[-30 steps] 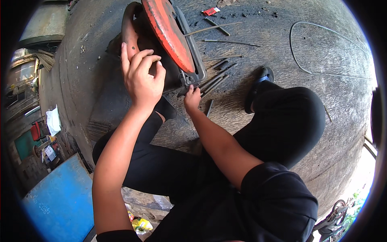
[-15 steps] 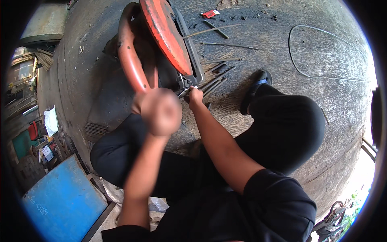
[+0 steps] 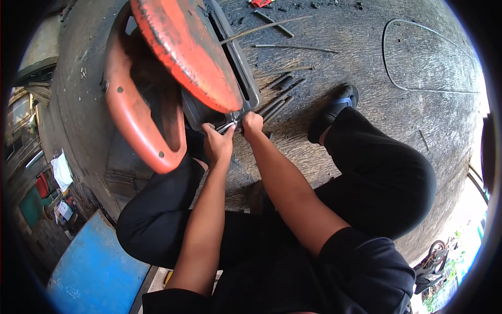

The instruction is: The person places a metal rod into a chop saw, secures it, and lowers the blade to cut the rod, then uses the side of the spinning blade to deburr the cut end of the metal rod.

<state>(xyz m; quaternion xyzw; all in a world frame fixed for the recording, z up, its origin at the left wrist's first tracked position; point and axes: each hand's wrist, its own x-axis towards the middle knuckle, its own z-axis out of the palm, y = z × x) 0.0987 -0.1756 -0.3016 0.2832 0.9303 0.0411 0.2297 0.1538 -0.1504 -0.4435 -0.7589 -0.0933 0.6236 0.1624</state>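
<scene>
At the near end of the red cut-off saw [image 3: 183, 57], the left hand [image 3: 218, 146], now off the handle [image 3: 130, 114], joins the right hand [image 3: 252, 123]; left fingers pinch a silvery strip [image 3: 226, 127], the right's grip unclear.

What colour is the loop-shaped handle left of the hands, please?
The loop-shaped handle is orange-red, shown best in the head view.

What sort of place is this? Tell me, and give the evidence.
Likely a small metalworking shop, judging by the worn red machine, the loose metal rods and the dark-stained floor.
</scene>
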